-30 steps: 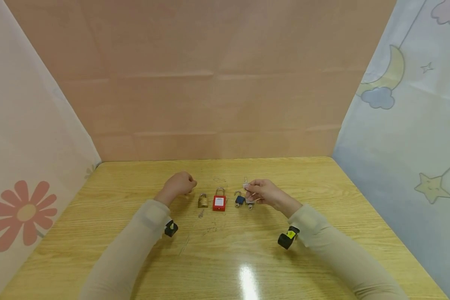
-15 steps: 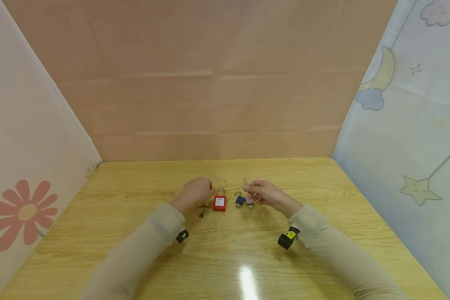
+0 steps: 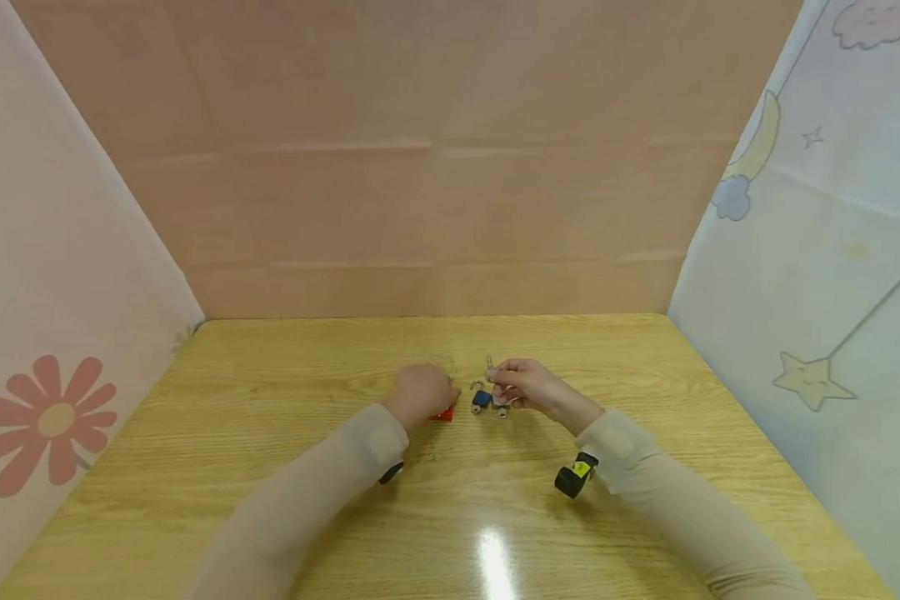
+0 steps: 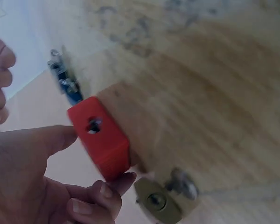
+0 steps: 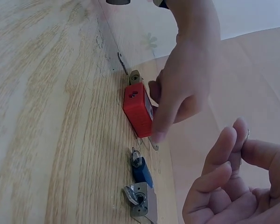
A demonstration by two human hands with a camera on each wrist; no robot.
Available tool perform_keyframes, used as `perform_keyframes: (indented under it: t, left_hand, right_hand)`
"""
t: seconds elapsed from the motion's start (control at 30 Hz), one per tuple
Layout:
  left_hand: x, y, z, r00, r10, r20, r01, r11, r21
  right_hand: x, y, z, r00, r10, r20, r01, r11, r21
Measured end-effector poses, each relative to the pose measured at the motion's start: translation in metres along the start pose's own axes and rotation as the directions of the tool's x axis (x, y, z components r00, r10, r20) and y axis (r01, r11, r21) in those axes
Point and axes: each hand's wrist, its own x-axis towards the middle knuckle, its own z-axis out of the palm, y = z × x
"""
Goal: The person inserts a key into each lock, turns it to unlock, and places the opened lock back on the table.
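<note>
In the left wrist view my left hand (image 4: 32, 163) holds the red padlock (image 4: 100, 137) by its sides, thumb at one side and fingertips at the other. In the head view this hand mostly covers that lock. A brass padlock (image 4: 157, 200) and a loose key (image 4: 182, 184) lie by the fingers. My right hand (image 3: 532, 387) pinches a small key (image 3: 489, 364) between thumb and fingertips, its shaft pointing up. Below it lie a blue padlock (image 5: 142, 170) with its shackle open and a silver padlock (image 5: 144, 200), each with a key in it.
The locks lie in a row on the wooden table (image 3: 457, 517). A brown-pink backdrop (image 3: 442, 167) stands behind it, with patterned sheets (image 3: 832, 275) at both sides. Each wrist wears a small black camera (image 3: 576, 475).
My left hand has moved right, from left of the brass padlock, across it and onto the red padlock. The right hand stays nearly still with its key.
</note>
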Motion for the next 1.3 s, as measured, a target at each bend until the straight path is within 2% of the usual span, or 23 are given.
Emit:
perform_keyframes:
  t: [0.07, 0.1, 0.23, 0.47, 0.67, 0.73, 0.83, 0.93, 1.03, 1.07, 1.17, 1.23, 1.3]
  left_hand:
    - [0.001, 0.003, 0.001, 1.000, -0.018, 0.016, 0.018, 1.000, 0.020]
    - [0.002, 0.004, 0.002, 0.999, -0.045, 0.012, 0.045, 0.999, -0.006]
    - [0.001, 0.006, 0.002, 0.997, -0.083, 0.004, 0.083, 0.996, -0.010]
    - [-0.002, 0.007, 0.003, 0.996, -0.080, -0.045, 0.078, 0.996, -0.038]
    - [-0.007, 0.004, -0.008, 0.986, -0.105, -0.128, 0.077, 0.975, -0.208]
    - [-0.008, 0.001, -0.014, 0.987, -0.100, -0.128, 0.061, 0.958, -0.281]
    - [-0.008, -0.006, -0.024, 0.990, -0.092, -0.105, 0.043, 0.916, -0.400]
    - [-0.009, -0.012, -0.030, 0.991, -0.093, -0.094, 0.028, 0.843, -0.537]
    - [-0.008, -0.018, -0.031, 0.993, -0.082, -0.089, 0.001, 0.739, -0.674]
    - [-0.007, -0.020, -0.031, 0.994, -0.080, -0.078, -0.001, 0.691, -0.723]
    - [-0.004, -0.024, -0.028, 0.998, -0.056, -0.037, -0.002, 0.525, -0.851]
    - [-0.003, -0.025, -0.025, 0.999, -0.036, -0.002, 0.013, 0.413, -0.911]
    - [-0.002, -0.026, -0.021, 1.000, -0.013, 0.029, 0.031, 0.316, -0.948]
  right_hand:
    - [0.000, 0.000, 0.000, 1.000, -0.003, 0.005, 0.003, 1.000, -0.001]
    - [0.000, -0.001, 0.001, 1.000, -0.003, 0.007, 0.003, 1.000, -0.002]
    - [0.000, -0.001, 0.001, 1.000, -0.007, 0.006, 0.007, 1.000, -0.002]
    - [-0.001, -0.003, 0.001, 1.000, -0.015, 0.007, 0.015, 1.000, 0.003]
    - [-0.001, -0.002, -0.001, 1.000, -0.029, 0.002, 0.029, 1.000, -0.007]
    - [-0.001, -0.002, -0.002, 0.999, -0.032, -0.002, 0.032, 0.999, -0.011]
    - [-0.002, -0.001, -0.003, 0.999, -0.033, -0.004, 0.033, 0.999, -0.012]
    - [-0.002, -0.001, -0.003, 0.999, -0.031, -0.006, 0.031, 0.999, -0.013]
    - [-0.001, -0.001, -0.004, 1.000, -0.024, -0.010, 0.024, 1.000, -0.009]
    - [-0.001, -0.001, -0.004, 1.000, -0.023, -0.011, 0.023, 1.000, -0.008]
    - [-0.001, -0.001, -0.004, 1.000, -0.020, -0.012, 0.020, 1.000, -0.001]
    - [-0.002, -0.001, -0.004, 1.000, -0.020, -0.013, 0.020, 1.000, 0.004]
    - [-0.002, -0.001, -0.004, 1.000, -0.021, -0.014, 0.021, 1.000, 0.006]
